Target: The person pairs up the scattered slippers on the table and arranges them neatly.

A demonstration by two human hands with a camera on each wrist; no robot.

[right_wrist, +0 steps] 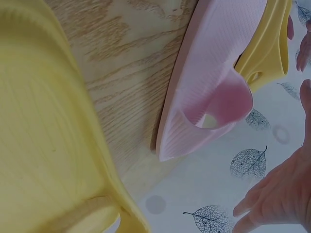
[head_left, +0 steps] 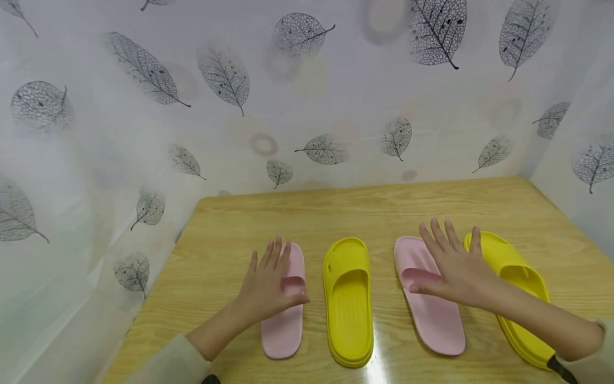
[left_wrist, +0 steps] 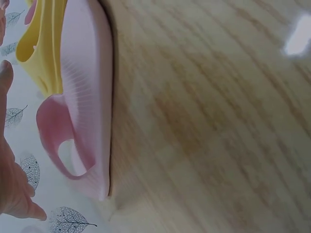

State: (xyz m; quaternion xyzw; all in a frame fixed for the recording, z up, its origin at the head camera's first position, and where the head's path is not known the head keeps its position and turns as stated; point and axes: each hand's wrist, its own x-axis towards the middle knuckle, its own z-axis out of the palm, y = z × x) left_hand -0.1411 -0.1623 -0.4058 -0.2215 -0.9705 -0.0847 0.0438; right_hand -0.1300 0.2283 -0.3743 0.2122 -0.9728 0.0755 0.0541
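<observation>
Two pink slippers and two yellow slippers lie in a row on the wooden table, toes pointing away. My left hand (head_left: 266,288) hovers over the left pink slipper (head_left: 284,336), fingers spread and straight, holding nothing. Beside it lies a yellow slipper (head_left: 350,309). My right hand (head_left: 455,272) is spread above the gap between the other pink slipper (head_left: 436,325) and the far-right yellow slipper (head_left: 520,277), covering part of both. In the right wrist view, the right hand (right_wrist: 284,189) appears apart from the pink slipper (right_wrist: 209,87).
The wooden table (head_left: 230,224) is bounded at the back and sides by a pale curtain (head_left: 345,101) printed with dark leaves. Light reflects off the tabletop near the front.
</observation>
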